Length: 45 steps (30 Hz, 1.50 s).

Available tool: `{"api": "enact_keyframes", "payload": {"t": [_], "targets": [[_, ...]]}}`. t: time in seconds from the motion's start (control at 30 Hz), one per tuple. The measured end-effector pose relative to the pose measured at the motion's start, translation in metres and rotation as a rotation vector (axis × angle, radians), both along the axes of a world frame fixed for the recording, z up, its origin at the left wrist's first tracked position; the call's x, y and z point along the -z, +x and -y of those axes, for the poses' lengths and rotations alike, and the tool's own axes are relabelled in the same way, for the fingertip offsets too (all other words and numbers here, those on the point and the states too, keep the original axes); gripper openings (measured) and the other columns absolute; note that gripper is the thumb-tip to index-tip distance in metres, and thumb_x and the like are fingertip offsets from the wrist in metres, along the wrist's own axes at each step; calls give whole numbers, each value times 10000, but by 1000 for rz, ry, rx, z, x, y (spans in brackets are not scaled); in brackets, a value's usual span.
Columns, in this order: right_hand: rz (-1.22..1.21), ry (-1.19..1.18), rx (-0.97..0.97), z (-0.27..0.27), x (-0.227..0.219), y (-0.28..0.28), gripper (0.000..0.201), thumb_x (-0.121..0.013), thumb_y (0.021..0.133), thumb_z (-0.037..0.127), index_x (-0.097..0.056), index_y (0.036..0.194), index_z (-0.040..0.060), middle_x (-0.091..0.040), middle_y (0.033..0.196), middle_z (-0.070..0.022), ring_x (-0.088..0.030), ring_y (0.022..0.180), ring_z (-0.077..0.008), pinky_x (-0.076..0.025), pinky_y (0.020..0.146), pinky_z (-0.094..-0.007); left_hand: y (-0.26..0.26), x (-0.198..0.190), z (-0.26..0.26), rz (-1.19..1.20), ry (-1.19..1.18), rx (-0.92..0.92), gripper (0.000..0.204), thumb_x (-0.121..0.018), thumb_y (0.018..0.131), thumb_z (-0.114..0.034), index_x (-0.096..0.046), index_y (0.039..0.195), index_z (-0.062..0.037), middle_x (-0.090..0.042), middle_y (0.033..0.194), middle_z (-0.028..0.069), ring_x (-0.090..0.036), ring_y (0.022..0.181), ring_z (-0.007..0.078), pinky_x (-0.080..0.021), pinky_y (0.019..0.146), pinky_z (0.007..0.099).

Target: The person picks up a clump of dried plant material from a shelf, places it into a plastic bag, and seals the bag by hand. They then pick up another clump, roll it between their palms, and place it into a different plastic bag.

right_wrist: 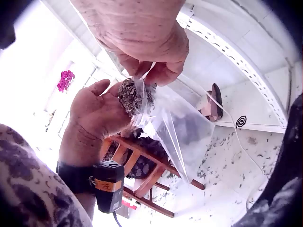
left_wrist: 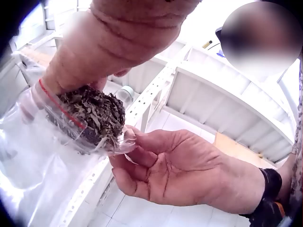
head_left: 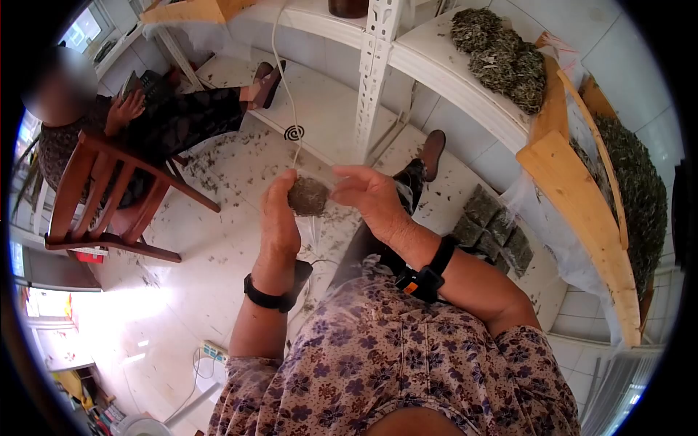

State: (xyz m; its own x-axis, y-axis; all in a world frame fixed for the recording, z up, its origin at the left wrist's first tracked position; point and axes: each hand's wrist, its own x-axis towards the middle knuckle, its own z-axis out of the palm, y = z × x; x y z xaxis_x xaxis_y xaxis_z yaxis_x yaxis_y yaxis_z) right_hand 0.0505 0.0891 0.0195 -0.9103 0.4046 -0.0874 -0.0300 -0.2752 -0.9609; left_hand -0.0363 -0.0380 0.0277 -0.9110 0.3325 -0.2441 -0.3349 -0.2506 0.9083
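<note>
A squarish clump of dried leaves (head_left: 307,198) is up in front of the chest, between both hands. My left hand (head_left: 280,218) holds it from the side, its fingers partly hidden behind the clump. In the left wrist view the leaves (left_wrist: 97,113) sit in the mouth of a clear plastic bag (left_wrist: 38,156) with a red strip along its edge. My right hand (head_left: 374,200) pinches the bag's edge between thumb and fingers, right at the clump. The rest of the bag (right_wrist: 184,127) hangs loose in the right wrist view.
Several pressed leaf blocks (head_left: 494,229) lie on the low bench at right. Above are dried leaf bundles (head_left: 502,58) and a wooden tray (head_left: 574,189). A white shelf post (head_left: 374,87) stands ahead. Another person (head_left: 73,145) sits on a wooden chair (head_left: 109,196) at left.
</note>
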Motion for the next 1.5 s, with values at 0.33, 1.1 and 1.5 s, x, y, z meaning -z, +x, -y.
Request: {"api": "enact_keyframes", "payload": {"t": [0.33, 1.1, 1.5], "targets": [[35, -42, -33, -3, -7, 2, 379, -592, 756, -51, -556, 1130, -10, -624, 831, -74, -596, 759, -117, -478, 678, -215, -4, 2, -1, -130, -12, 38, 302, -499, 841, -220, -567, 992, 32, -568, 895, 47, -517, 822, 138, -404, 755, 261], [54, -186, -52, -15, -21, 10, 410, -605, 759, 8, -525, 1160, -20, -608, 848, -82, -592, 781, -140, -476, 723, -245, 18, -22, 6, -124, -30, 242, 437, -428, 903, -270, -458, 1220, 29, -456, 1277, 128, -404, 1204, 225, -271, 1032, 388], [-262, -493, -130, -32, -45, 12, 442, -524, 767, -69, -528, 1185, 74, -618, 862, -126, -602, 817, -250, -497, 744, -414, -25, 70, 29, 1, 495, 50, 166, -570, 856, -294, -510, 877, -140, -502, 849, -25, -497, 832, 137, -412, 825, 392]]}}
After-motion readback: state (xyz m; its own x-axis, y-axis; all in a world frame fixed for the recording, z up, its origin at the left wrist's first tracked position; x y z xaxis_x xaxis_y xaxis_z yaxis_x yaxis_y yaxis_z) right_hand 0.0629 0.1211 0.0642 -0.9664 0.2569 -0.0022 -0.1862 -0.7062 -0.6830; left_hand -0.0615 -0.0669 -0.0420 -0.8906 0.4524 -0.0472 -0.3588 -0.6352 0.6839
